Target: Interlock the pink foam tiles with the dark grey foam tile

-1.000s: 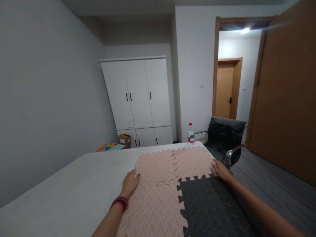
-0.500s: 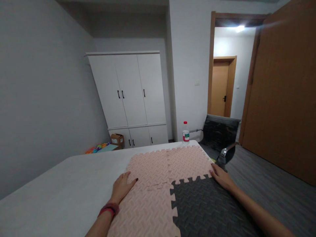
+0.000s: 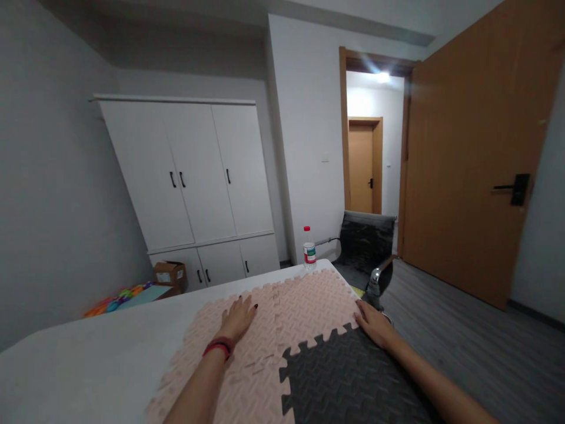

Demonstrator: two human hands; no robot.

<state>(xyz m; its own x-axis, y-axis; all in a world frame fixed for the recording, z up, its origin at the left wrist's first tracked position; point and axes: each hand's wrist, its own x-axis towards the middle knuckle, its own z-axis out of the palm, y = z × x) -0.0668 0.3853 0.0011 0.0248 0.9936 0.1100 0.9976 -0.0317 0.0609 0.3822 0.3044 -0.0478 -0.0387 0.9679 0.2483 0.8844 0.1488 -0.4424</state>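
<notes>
My left hand (image 3: 238, 318) lies flat, fingers spread, pressing the pink mats (image 3: 304, 306) to the desk (image 3: 88, 365); my right hand (image 3: 373, 324), fingers loose, steadies the seam with the dark mat (image 3: 348, 383); a bottle (image 3: 309, 249) stands beyond.

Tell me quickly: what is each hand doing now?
Left hand: open, flat on a pink foam mat tile.
Right hand: open, resting where pink meets the dark grey tile.
</notes>
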